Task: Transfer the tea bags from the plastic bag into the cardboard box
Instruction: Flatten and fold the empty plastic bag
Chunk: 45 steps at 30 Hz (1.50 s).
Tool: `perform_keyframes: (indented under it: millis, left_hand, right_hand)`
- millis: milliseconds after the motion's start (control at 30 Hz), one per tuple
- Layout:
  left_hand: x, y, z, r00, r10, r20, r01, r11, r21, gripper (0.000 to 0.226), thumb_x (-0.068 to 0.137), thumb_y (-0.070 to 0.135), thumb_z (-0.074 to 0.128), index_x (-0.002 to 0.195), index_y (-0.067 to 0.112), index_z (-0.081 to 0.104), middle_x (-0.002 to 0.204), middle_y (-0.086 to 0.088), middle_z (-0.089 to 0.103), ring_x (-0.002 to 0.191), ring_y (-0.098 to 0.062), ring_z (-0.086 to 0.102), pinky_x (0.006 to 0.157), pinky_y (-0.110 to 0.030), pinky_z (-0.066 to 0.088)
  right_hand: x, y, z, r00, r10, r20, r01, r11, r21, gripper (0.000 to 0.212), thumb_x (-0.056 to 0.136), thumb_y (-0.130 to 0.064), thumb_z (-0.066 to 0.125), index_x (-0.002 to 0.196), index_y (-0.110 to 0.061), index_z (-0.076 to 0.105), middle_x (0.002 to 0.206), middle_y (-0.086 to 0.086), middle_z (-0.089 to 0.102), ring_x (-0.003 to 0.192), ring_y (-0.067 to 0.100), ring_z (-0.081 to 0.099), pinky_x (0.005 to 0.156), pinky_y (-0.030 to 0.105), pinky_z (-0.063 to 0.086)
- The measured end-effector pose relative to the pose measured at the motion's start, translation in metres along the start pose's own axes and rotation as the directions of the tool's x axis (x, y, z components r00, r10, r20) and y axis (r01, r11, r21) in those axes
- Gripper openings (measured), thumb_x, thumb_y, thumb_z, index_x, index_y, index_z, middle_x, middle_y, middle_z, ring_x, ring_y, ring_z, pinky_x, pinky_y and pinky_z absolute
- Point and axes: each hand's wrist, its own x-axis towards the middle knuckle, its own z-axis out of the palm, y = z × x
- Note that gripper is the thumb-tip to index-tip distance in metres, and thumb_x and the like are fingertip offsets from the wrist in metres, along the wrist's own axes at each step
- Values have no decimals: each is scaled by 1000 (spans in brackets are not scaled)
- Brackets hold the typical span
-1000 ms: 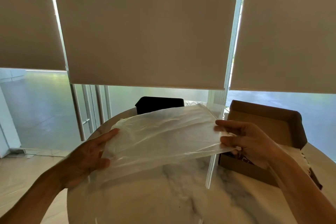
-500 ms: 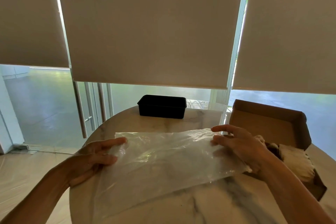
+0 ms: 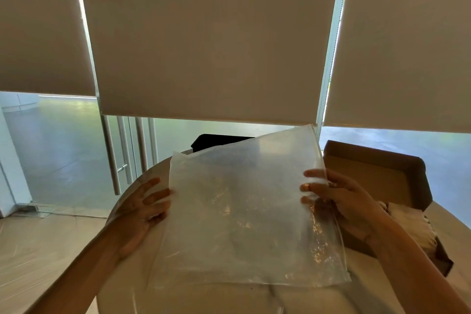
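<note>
Plastic bag: we see the clear plastic bag (image 3: 244,214) held up in front of the camera, above the worktop (image 3: 229,298), tilted so its upper right corner rises highest; it looks flat, and we can make out nothing inside it.
Left hand: our left hand (image 3: 139,208) grips the bag's left edge, fingers curled onto the film.
Right hand: our right hand (image 3: 339,197) holds the bag's right edge, fingertips showing through the plastic.
Cardboard box: the open cardboard box (image 3: 397,176) sits on the worktop at the right, just behind the right hand, its flap raised at the back.
Tea bags: we see pale tea bags (image 3: 413,227) packed in the box, near its front end, partly hidden by the right forearm.
Worktop: a round, marbled worktop, its far edge toward the window.
Black container: a black container (image 3: 219,140) stands at the worktop's far edge, mostly covered by the bag.
Blinds: 3 roller blinds (image 3: 211,38) hang over the windows behind.
</note>
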Motion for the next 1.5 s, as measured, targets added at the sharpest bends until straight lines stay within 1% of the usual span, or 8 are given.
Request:
perform_keyframes:
  millis: [367, 567, 667, 833, 967, 1200, 1367, 1500]
  left_hand:
    - [7, 14, 21, 990, -77, 121, 74, 997, 28, 25, 86, -8, 51, 87, 11, 67, 72, -8, 65, 57, -14, 63, 50, -25, 54]
    - [9, 21, 23, 976, -120, 180, 122, 993, 0, 41, 85, -9, 45, 55, 16, 60, 64, -8, 55, 43, -16, 54, 38, -20, 45]
    - [8, 28, 22, 961, -197, 194, 202, 979, -8, 31, 85, -5, 41, 63, 12, 55, 58, -11, 51, 42, -19, 51, 39, -20, 44]
    - [14, 42, 20, 960, -90, 263, 74, 995, 71, 27, 82, 8, 36, 67, -1, 57, 100, -23, 67, 93, -31, 64, 82, -39, 48]
    - [11, 67, 51, 836, 7, 549, -287, 858, 427, 42, 62, 55, 75, 79, 17, 73, 118, 4, 66, 115, -10, 57, 99, -30, 40]
    - [1, 63, 128, 579, -295, 760, -301, 789, 536, 22, 78, 3, 72, 88, 22, 75, 101, -2, 71, 94, -21, 65, 93, -38, 50]
    - [2, 71, 121, 773, -93, 627, -249, 865, 435, 36, 73, -3, 72, 99, 22, 74, 96, -1, 72, 84, -21, 68, 72, -31, 56]
    - [1, 76, 109, 893, 35, 449, -164, 954, 252, 40, 68, 1, 73, 103, 20, 72, 108, -5, 69, 89, -26, 69, 72, -40, 58]
  right_hand:
    - [0, 0, -9, 995, -55, -80, 71, 972, 222, 21, 90, 4, 48, 90, -6, 66, 83, 13, 72, 69, 25, 71, 56, 33, 59]
    - [-8, -4, -15, 987, -145, 66, 139, 986, 97, 38, 38, -37, 92, 56, -14, 69, 74, 3, 65, 63, 21, 64, 50, 28, 55]
    - [-5, -6, -18, 987, -152, 49, 151, 988, 24, 45, 89, 1, 49, 49, -12, 64, 71, 8, 57, 61, 24, 56, 46, 25, 51]
    - [-2, -8, -19, 982, -171, 84, 168, 985, 42, 51, 83, 17, 33, 48, -11, 58, 67, 9, 55, 63, 20, 56, 51, 22, 50]
    - [2, -5, -10, 972, -207, 109, 207, 978, 7, 54, 80, 23, 33, 46, -10, 59, 65, 9, 62, 63, 18, 60, 52, 22, 51]
    - [-5, -12, -5, 946, -267, 183, 282, 957, -65, 53, 78, 22, 33, 47, -10, 62, 79, 10, 68, 72, 17, 63, 58, 24, 52]
    - [7, 0, -10, 950, -232, -208, 240, 971, 15, 26, 90, -27, 60, 114, -21, 66, 110, 9, 68, 100, 27, 64, 74, 31, 51]
    - [6, 7, 9, 993, 117, 24, -119, 952, 281, 94, 59, -70, 70, 133, -16, 49, 117, 17, 65, 95, 31, 68, 82, 44, 49]
